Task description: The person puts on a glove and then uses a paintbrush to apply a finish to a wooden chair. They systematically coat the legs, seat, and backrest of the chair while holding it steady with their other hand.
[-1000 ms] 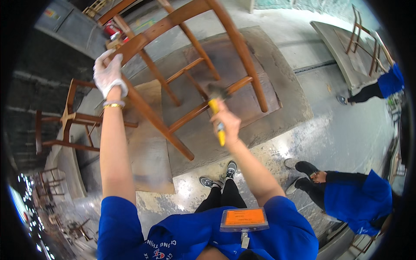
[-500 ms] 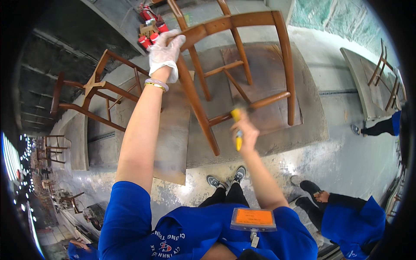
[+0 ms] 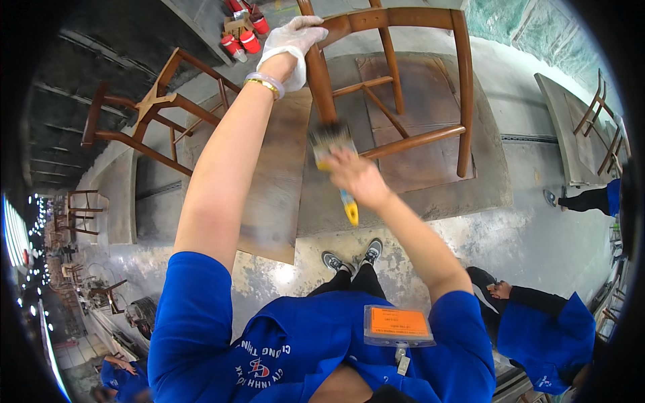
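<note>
The gloved left hand is clenched around the top of a leg of the wooden chair frame, where the leg meets the frame's top rail. The frame is held up in front of the person, over grey boards lying on the floor. The bare right hand grasps a paintbrush by its yellow handle, its dark bristles against the same leg, just below the gloved grip.

A likely risk is that the frame twists or slips in the single hand as the brush presses sideways, smearing the finish or knocking a leg on the boards. Liquid could also run off the bristles onto the bare hand or the shoes directly below.

The chair frame is reddish-brown, smooth and slightly glossy, with slim rounded legs joined by thin stretchers and no seat fitted. A similar frame stands to the left, near some red cans.
</note>
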A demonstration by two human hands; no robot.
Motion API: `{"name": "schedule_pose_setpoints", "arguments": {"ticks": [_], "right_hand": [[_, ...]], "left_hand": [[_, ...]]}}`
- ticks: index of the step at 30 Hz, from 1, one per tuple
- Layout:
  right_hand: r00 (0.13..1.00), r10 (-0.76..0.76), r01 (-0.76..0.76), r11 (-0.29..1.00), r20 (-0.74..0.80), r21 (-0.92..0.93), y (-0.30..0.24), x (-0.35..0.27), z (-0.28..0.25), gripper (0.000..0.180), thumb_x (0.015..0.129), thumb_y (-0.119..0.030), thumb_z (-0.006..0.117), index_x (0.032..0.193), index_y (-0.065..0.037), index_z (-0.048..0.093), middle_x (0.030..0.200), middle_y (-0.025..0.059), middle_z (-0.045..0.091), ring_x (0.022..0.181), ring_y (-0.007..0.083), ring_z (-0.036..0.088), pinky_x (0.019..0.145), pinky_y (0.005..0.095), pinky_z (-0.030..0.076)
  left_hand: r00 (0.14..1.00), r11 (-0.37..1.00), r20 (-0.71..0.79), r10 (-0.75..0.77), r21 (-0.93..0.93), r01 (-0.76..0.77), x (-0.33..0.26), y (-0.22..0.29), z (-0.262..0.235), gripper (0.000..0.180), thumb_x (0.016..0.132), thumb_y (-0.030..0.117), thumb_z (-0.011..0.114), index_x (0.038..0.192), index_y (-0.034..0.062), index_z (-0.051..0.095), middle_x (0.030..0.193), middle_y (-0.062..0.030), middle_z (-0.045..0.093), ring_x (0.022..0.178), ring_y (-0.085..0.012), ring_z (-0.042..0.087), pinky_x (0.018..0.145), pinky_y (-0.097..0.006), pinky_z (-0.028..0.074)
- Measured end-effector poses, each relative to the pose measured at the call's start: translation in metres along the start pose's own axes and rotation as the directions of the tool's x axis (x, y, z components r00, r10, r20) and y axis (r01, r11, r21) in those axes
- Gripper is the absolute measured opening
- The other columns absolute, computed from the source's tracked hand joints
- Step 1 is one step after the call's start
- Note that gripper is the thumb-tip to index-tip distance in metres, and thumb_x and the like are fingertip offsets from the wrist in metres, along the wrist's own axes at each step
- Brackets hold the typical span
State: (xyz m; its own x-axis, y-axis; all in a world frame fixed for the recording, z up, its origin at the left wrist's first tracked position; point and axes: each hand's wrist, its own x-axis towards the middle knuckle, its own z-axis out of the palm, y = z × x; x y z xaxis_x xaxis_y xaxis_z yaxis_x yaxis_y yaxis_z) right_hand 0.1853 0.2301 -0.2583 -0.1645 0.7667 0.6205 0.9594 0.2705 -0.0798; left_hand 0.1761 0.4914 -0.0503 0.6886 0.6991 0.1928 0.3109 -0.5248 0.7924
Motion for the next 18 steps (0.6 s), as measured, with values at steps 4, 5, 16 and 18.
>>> {"name": "schedule_pose_setpoints", "arguments": {"ticks": [4, 5, 16, 18], "right_hand": [[0.948, 0.059, -0.114, 0.980, 0.311, 0.163, -0.065, -0.110, 0.041, 0.008, 0.079, -0.016, 0.074, 0.086, -0.015, 0.070, 0.140, 0.0059, 0.069, 0.130, 0.0272, 0.067, 0.109, 0.0399, 0.055], [0.910, 0.087, -0.189, 0.958, 0.406, 0.218, -0.067, -0.117, 0.043, 0.008, 0.079, -0.015, 0.074, 0.086, -0.016, 0.070, 0.137, 0.0059, 0.071, 0.126, 0.0264, 0.069, 0.105, 0.0389, 0.057], [0.521, 0.656, -0.186, 0.712, -0.546, 0.678, 0.114, 0.028, -0.109, 0.020, 0.086, 0.020, 0.067, 0.082, 0.001, 0.067, 0.138, 0.0241, 0.069, 0.135, 0.0306, 0.064, 0.114, 0.0400, 0.047], [0.542, 0.556, -0.249, 0.822, -0.630, 0.512, 0.159, 0.040, -0.132, 0.017, 0.088, 0.016, 0.067, 0.085, -0.001, 0.065, 0.140, 0.0219, 0.070, 0.128, 0.0290, 0.069, 0.107, 0.0353, 0.052]], "left_hand": [[0.999, 0.998, -0.030, 0.030, -0.056, -0.031, 0.007, -0.002, 0.006, 0.042, 0.089, 0.040, 0.078, 0.129, 0.0265, 0.077, 0.117, -0.0011, 0.077, 0.107, -0.0152, 0.068, 0.096, -0.030, 0.051], [0.999, 0.997, -0.018, 0.033, -0.068, -0.034, 0.009, -0.002, 0.006, 0.041, 0.090, 0.039, 0.077, 0.129, 0.0263, 0.077, 0.118, -0.0013, 0.077, 0.108, -0.0150, 0.068, 0.097, -0.031, 0.051], [0.979, 0.984, -0.110, 0.173, -0.026, -0.177, -0.006, -0.014, 0.023, 0.032, 0.093, 0.040, 0.078, 0.119, 0.0222, 0.080, 0.107, -0.0147, 0.080, 0.099, -0.0305, 0.076, 0.088, -0.036, 0.058], [0.970, 0.980, -0.163, 0.183, 0.107, -0.167, -0.024, -0.010, 0.035, 0.037, 0.096, 0.038, 0.075, 0.128, 0.0203, 0.076, 0.114, -0.0149, 0.079, 0.107, -0.0354, 0.074, 0.093, -0.039, 0.058]]}}
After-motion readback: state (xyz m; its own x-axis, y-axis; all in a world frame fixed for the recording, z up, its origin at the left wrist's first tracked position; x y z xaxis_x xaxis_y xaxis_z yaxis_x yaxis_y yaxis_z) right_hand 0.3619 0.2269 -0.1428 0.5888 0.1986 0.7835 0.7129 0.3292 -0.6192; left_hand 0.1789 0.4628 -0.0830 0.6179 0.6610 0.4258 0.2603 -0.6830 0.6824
